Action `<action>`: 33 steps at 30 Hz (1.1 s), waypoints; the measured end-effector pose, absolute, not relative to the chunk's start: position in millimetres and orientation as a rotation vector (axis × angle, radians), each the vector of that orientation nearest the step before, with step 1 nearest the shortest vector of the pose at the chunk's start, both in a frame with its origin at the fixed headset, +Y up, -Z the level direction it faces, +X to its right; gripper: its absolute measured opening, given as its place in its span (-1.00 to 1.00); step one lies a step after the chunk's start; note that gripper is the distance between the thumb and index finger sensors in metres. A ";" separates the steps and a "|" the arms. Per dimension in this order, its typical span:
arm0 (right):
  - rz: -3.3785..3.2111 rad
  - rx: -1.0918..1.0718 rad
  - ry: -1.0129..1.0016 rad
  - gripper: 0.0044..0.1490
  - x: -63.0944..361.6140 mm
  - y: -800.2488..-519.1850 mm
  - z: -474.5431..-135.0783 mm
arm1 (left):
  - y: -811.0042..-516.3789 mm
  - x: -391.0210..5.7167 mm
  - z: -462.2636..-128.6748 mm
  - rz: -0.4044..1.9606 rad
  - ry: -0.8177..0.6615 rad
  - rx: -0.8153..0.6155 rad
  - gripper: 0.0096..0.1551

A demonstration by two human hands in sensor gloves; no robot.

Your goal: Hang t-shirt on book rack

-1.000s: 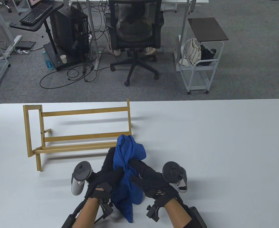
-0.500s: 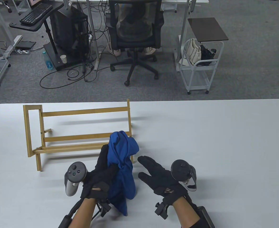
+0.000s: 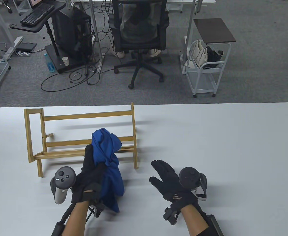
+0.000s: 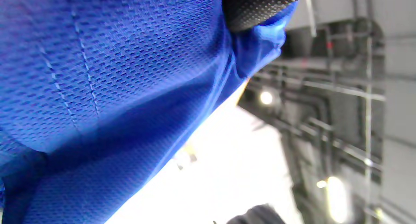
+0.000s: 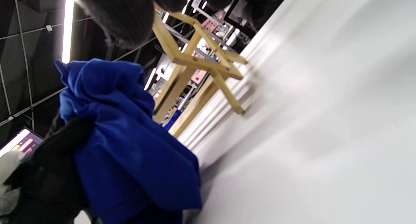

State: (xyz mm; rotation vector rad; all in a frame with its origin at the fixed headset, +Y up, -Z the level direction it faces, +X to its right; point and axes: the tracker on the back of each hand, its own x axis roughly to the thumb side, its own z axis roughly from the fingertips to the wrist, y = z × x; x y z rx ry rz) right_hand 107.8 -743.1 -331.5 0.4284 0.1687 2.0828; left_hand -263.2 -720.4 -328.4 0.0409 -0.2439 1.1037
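Note:
A bunched blue t-shirt (image 3: 108,162) hangs above the table in my left hand (image 3: 91,169), which grips it in front of the wooden book rack (image 3: 85,137). Its top overlaps the rack's lower rails in the table view. The blue mesh cloth (image 4: 113,87) fills the left wrist view, and a gloved fingertip (image 4: 260,6) presses into it. My right hand (image 3: 168,179) is open, fingers spread, to the right of the shirt and clear of it. In the right wrist view the t-shirt (image 5: 130,146) sits left of the rack's end (image 5: 201,64).
The white table (image 3: 220,137) stretches bare to the right of my hands. Beyond its far edge sit an office chair (image 3: 140,36) with a person on it, a white cart (image 3: 205,71) and a computer stand (image 3: 70,34) on the floor.
My right hand let go of the shirt and drew back to the right. My left hand carried the shirt leftward, along the front of the rack.

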 end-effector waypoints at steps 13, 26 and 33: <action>2.155 0.411 0.160 -0.18 103.7 -750.6 -328.4 | -705.4 -301.0 -325.5 1.012 -0.130 0.122 -0.08; 2.191 0.387 0.143 -0.17 104.0 -750.6 -325.1 | -662.7 -334.6 -338.5 0.894 0.015 0.205 -0.07; 2.204 0.370 0.146 -0.17 104.6 -751.2 -324.9 | -643.1 -331.5 -362.3 0.816 0.065 0.194 -0.07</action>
